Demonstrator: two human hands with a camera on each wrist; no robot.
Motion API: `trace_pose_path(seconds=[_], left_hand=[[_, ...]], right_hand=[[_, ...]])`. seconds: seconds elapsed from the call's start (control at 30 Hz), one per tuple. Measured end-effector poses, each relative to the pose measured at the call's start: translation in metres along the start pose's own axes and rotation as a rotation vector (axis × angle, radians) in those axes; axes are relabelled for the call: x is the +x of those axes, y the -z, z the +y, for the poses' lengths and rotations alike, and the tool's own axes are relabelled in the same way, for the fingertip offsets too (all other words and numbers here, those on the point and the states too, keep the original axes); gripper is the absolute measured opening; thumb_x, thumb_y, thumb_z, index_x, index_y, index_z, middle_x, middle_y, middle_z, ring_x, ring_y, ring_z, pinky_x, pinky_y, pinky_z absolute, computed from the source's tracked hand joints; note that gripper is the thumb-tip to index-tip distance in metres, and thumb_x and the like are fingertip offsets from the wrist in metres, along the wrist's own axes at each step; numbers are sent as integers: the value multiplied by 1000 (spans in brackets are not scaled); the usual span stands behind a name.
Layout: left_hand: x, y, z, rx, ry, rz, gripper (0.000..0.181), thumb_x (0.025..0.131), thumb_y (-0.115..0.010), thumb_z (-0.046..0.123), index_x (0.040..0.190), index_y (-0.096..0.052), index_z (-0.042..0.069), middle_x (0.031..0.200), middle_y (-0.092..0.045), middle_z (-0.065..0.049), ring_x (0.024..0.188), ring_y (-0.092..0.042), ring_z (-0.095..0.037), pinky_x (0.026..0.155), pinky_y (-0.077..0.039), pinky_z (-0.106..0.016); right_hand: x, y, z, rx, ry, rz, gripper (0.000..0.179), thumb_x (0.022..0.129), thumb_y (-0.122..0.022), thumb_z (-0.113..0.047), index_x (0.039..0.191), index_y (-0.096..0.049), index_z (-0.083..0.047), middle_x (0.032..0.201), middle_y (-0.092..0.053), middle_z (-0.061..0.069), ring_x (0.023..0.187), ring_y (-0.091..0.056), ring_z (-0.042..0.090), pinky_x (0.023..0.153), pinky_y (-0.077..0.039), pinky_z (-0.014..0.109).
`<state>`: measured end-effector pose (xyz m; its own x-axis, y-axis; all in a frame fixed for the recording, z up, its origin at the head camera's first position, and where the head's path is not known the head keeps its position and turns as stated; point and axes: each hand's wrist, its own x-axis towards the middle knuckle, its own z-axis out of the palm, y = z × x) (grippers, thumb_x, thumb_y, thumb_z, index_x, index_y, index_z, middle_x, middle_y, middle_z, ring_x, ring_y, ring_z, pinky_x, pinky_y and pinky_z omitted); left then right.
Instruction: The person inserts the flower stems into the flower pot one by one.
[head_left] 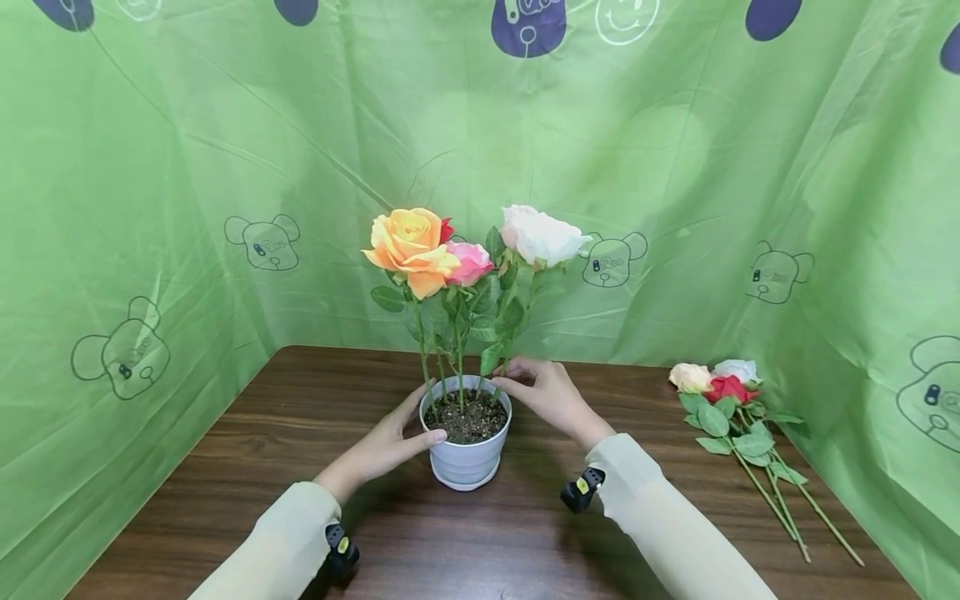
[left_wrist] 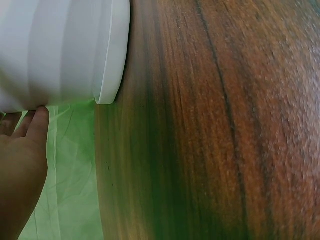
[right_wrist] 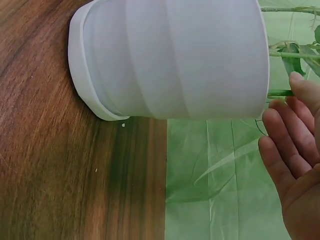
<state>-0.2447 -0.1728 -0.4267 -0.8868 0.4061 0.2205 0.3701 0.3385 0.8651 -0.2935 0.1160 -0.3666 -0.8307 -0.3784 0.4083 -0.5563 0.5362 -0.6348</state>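
A white flowerpot [head_left: 467,460] with dark soil [head_left: 468,425] stands on a matching saucer [head_left: 465,484]. My left hand [head_left: 384,446] steadies the pot from the left, thumb at the rim. In the left wrist view its fingertips touch the wall of the pot [left_wrist: 55,55]. On the other side, my right hand [head_left: 551,396] pinches a green stem [right_wrist: 281,93] low down, just above the rim. This stem appears to lead up to the large white rose [head_left: 542,236]. Left of it rise an orange rose [head_left: 411,250] and a pink rose [head_left: 469,263], with a red bloom [head_left: 447,229] mostly hidden behind.
Three more roses lie at the table's right side: a cream one [head_left: 690,377], a red one [head_left: 727,388] and a white one [head_left: 738,370], their stems pointing toward me. A green printed curtain [head_left: 337,167] encloses the brown wooden table [head_left: 247,458] at the back and sides.
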Motion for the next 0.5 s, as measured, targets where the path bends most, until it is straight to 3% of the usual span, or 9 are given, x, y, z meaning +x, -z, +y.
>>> trace_pose_path(seconds=[0.5], left_hand=[[0, 0, 0, 13, 14, -1, 87, 96, -70, 32, 162, -16, 17, 162, -26, -16, 145, -29, -35, 116, -25, -56]], right_hand=[[-5, 10, 1, 30, -54, -18, 28, 90, -75, -42, 104, -74, -19, 99, -73, -10, 93, -68, 10, 88, -55, 41]])
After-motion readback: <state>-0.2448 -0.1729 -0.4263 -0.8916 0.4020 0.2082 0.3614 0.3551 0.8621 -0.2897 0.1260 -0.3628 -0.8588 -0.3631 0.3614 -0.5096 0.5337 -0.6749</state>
